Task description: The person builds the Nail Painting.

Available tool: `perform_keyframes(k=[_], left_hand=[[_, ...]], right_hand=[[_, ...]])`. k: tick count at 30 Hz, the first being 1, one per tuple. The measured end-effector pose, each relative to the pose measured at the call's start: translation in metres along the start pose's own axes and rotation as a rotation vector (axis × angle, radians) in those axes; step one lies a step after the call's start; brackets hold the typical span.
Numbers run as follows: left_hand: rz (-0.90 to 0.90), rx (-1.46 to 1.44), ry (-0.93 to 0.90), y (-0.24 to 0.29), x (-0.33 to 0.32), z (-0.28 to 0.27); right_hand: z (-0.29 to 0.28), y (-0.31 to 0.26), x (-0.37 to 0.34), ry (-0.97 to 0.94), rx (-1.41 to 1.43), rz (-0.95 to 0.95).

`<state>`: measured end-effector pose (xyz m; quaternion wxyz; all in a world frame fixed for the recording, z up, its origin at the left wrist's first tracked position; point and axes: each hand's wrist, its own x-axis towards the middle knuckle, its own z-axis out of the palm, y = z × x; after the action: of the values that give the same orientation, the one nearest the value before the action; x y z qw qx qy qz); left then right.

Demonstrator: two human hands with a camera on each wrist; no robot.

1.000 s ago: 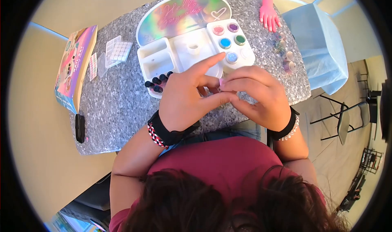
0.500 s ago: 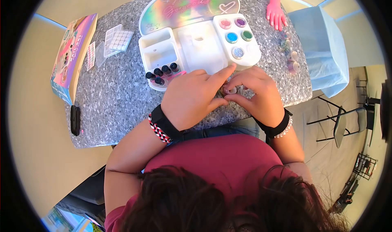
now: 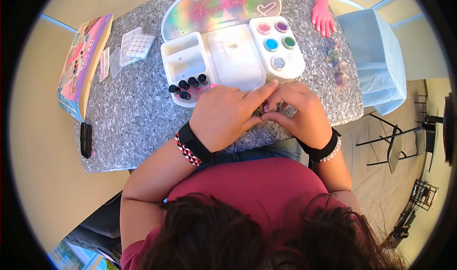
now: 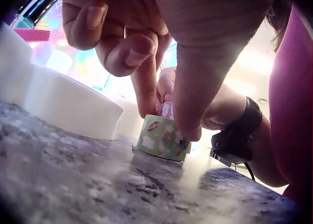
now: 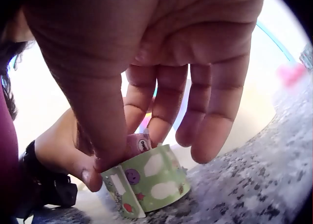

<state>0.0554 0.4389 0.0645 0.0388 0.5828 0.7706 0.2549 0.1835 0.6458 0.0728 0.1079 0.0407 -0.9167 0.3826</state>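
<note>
Left hand (image 3: 219, 112) pinches the green roll (image 5: 154, 177), right hand (image 3: 301, 107) pinches the pink roll (image 5: 136, 146); looks maybe half nested, top's poking out.

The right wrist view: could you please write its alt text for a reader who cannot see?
The right hand, large in front, has its grip on a small pink piece inside a curled green printed band on a speckled tabletop. The left hand is at the band's left edge; a blurred pink shape shows at far right.
</note>
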Motion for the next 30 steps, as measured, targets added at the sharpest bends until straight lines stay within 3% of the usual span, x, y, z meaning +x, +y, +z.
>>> perform_keyframes(k=[3,6,14,18,23,27,30], left_hand=[[-0.006,0.014,-0.014,0.0,0.0,0.0],[0.007,0.006,0.015,-0.001,0.001,0.003],[-0.057,0.062,-0.033,0.004,0.0,-0.002],[0.012,-0.044,0.002,-0.001,-0.003,0.005],[0.106,-0.018,0.053,-0.005,-0.002,0.004],[0.157,0.109,0.085,0.005,-0.009,-0.012],[0.196,0.167,0.188,0.011,-0.015,-0.032]], right_hand=[[-0.002,0.003,-0.001,0.037,-0.074,-0.122],[-0.008,-0.012,-0.005,0.12,-0.034,-0.003],[-0.003,0.003,-0.015,0.028,-0.172,-0.049],[-0.007,-0.006,-0.015,-0.028,-0.191,0.006],[-0.005,0.006,-0.014,-0.017,-0.22,-0.083],[-0.009,0.002,-0.013,-0.02,0.045,-0.005],[-0.009,0.002,-0.009,-0.06,0.446,0.03]])
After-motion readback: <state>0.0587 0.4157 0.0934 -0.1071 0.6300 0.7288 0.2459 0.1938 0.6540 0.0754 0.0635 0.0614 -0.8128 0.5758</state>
